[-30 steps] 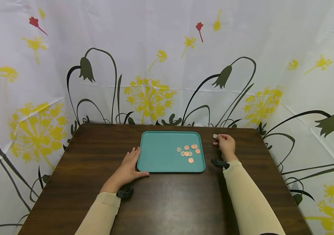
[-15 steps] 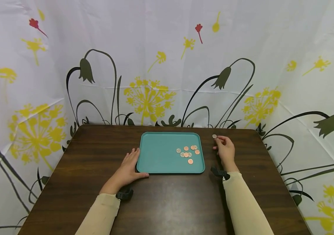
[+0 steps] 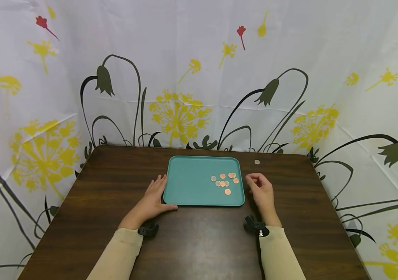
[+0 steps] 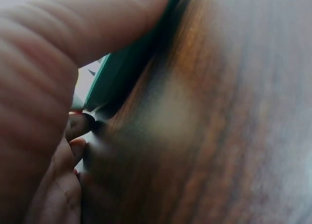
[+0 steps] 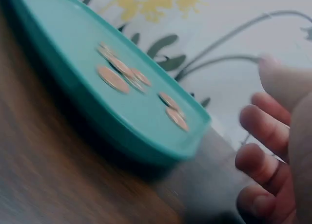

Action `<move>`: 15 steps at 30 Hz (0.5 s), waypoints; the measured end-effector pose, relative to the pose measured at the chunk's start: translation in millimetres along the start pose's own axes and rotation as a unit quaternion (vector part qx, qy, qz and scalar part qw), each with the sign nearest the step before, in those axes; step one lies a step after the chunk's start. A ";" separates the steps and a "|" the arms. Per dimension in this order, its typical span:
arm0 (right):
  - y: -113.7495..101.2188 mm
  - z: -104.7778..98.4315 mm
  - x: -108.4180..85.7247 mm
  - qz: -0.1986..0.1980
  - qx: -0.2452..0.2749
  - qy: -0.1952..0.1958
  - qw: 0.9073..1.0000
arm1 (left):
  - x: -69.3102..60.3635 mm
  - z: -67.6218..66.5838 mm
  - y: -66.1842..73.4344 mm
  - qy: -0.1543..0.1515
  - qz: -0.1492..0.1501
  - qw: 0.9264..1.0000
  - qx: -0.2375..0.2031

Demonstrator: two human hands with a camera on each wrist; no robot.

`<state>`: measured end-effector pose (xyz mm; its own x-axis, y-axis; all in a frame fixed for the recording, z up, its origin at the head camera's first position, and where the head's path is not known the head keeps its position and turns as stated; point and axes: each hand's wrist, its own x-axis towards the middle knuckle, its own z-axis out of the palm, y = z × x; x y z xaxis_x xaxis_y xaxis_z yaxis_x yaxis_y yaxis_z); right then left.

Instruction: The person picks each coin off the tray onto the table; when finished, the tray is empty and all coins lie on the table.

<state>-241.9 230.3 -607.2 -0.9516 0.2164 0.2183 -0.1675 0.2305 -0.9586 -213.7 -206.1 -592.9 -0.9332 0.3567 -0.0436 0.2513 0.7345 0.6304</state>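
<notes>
A teal tray lies on the dark wooden table, with several copper and silver coins on its right half; some overlap. My left hand rests at the tray's left edge, fingers extended along it and the thumb at its front corner. In the left wrist view the thumb covers part of the tray's side. Just right of the tray is my right hand, its fingers loosely curled. The right wrist view shows nothing between those fingers. One silver coin lies alone on the table beyond the right hand.
The wooden table stretches out on all sides of the tray. A white curtain printed with flowers hangs right behind its back edge. Black bands circle both wrists.
My right hand has let go of the silver coin near the back of the table and drawn back toward me, beside the tray. The left hand and tray have stayed put.
</notes>
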 end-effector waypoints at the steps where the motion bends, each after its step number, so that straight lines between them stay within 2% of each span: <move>1: -2.7 4.1 -2.5 -0.007 -0.013 -0.013 1.000 | 0.0 -0.5 -0.2 0.001 0.001 1.000 0.000; 4: -9.6 14.3 -7.9 -0.033 -0.060 -0.053 0.996 | 0.1 -1.9 -0.3 0.003 0.004 1.000 -0.002; 8: -9.5 21.5 -10.6 -0.061 -0.124 -0.101 0.985 | 1.0 -2.2 -0.2 0.004 0.004 1.000 -0.002; 15: -10.4 22.0 -12.4 -0.053 -0.215 -0.172 0.960 | 0.9 -1.9 1.7 0.001 0.001 1.000 -0.006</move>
<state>-234.0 204.3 -604.0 -0.9764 -0.1384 0.1659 -0.2160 0.6206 -0.7538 -214.6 -205.7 -590.4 -0.9333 0.3566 -0.0416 0.2492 0.7270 0.6399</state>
